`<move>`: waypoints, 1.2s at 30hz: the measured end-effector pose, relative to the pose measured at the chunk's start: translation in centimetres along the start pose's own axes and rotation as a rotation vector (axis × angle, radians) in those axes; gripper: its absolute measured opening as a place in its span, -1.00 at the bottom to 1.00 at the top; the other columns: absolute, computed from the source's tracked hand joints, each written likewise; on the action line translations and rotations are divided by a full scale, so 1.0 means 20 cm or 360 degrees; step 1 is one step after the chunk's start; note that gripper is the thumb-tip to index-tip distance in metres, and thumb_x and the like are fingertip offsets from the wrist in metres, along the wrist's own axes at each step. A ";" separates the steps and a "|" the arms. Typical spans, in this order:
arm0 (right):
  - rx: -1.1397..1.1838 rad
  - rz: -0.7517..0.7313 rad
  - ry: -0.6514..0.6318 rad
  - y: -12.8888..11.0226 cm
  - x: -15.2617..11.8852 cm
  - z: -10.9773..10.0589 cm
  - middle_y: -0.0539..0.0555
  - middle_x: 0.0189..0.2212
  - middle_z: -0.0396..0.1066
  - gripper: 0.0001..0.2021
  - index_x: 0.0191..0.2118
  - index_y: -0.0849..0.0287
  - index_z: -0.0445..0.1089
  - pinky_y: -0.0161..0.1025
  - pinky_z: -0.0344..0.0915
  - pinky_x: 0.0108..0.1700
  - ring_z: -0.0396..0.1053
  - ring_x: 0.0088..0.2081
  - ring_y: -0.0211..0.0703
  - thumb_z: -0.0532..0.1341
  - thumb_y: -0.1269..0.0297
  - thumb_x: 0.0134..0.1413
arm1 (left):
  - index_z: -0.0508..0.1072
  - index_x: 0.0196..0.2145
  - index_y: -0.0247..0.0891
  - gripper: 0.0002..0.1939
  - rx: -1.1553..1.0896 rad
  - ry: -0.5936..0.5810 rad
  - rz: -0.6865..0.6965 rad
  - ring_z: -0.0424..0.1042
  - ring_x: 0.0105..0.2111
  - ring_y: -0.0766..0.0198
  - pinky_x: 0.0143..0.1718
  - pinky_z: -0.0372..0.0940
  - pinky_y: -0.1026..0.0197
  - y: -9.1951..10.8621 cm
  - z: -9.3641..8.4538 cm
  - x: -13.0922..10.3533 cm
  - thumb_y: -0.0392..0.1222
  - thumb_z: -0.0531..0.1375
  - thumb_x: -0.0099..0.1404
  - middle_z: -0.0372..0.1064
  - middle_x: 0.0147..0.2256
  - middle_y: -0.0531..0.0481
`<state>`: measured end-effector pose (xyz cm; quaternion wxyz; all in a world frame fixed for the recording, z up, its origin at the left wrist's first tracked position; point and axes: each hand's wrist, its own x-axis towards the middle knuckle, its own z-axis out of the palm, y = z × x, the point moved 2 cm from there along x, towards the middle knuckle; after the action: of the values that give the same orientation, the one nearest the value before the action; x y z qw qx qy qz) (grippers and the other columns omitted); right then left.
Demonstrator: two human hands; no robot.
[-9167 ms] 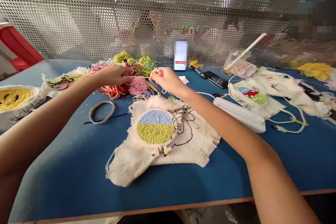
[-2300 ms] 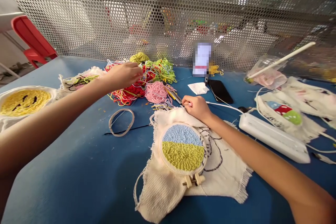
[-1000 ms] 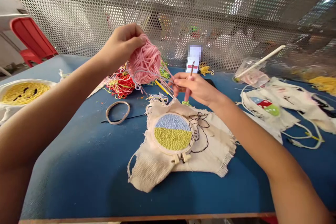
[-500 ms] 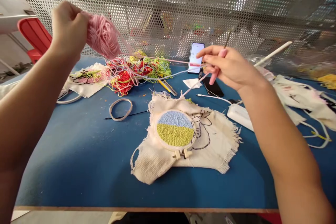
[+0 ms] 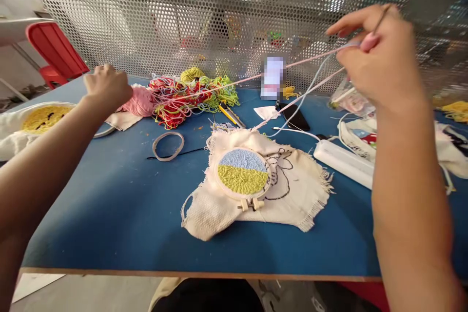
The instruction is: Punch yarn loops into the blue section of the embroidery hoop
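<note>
At the left, my left hand (image 5: 107, 87) has its fingers curled on a ball of pink yarn (image 5: 141, 101), low at the near side of a tangled yarn pile (image 5: 175, 107). Raised at the upper right, my right hand (image 5: 383, 58) is closed around a punch needle with a pink handle (image 5: 369, 41). Pink yarn (image 5: 234, 80) stretches between the two hands, and another strand slopes from my right hand to the cloth. A pale blue strand (image 5: 310, 85) hangs there too. On the table lies cream cloth (image 5: 307, 190) in a round hoop (image 5: 270, 180), with blue and yellow-green loops.
A loose ring (image 5: 168, 146), a yellow cutter (image 5: 232, 114), a black phone (image 5: 296, 117) and a white power strip (image 5: 343, 163) lie on the blue table (image 5: 120, 214). A lit phone (image 5: 272, 78) leans on the perforated metal panel (image 5: 146, 19). Other embroidered cloths lie at both sides.
My left hand has come down with the pink yarn ball to beside the pile. My right hand has risen to the right with the punch needle, its strands stretching farther.
</note>
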<state>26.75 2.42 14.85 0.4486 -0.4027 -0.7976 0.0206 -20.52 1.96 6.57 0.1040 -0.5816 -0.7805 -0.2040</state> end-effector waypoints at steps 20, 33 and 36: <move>0.0857 0.0310 -0.0548 -0.12 -0.05 0.15 0.01 -0.34 0.30 -0.79 -0.29 0.12 0.38 -0.42 -0.01 -0.68 0.05 -0.62 -0.49 0.14 0.53 -0.04 | 0.41 -0.37 -0.32 -0.76 -0.1340 -0.0247 0.1212 0.18 -0.51 0.41 -0.44 0.13 0.31 1.29 -0.08 -0.42 -0.25 -0.04 0.28 0.20 -0.54 0.06; 0.0226 0.0432 -0.1295 0.07 -0.06 0.28 -0.02 -0.62 0.29 -0.94 -0.43 0.15 0.45 -0.42 -0.01 -0.73 0.18 -0.63 -0.39 0.25 0.30 -0.06 | 0.41 -0.39 -0.27 -0.76 -0.1148 -0.0373 0.0960 0.00 -0.63 0.44 -0.60 -0.06 0.27 0.87 -0.03 -0.38 -0.14 0.00 0.22 0.10 -0.61 0.10; 0.0225 0.0398 -0.1311 0.10 -0.07 0.30 -0.02 -0.62 0.30 -0.92 -0.46 0.15 0.43 -0.43 0.00 -0.74 0.20 -0.63 -0.39 0.23 0.30 -0.03 | 0.33 -0.39 -0.20 -0.81 -0.1597 -0.0342 0.0681 -0.11 -0.67 0.45 -0.64 -0.14 0.26 0.80 -0.06 -0.36 -0.09 0.00 0.21 -0.10 -0.67 0.16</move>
<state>23.89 4.80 9.55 0.1135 -0.4228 -0.8517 0.2882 -3.15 -0.98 7.90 -0.2268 -0.7230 -0.4582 -0.4646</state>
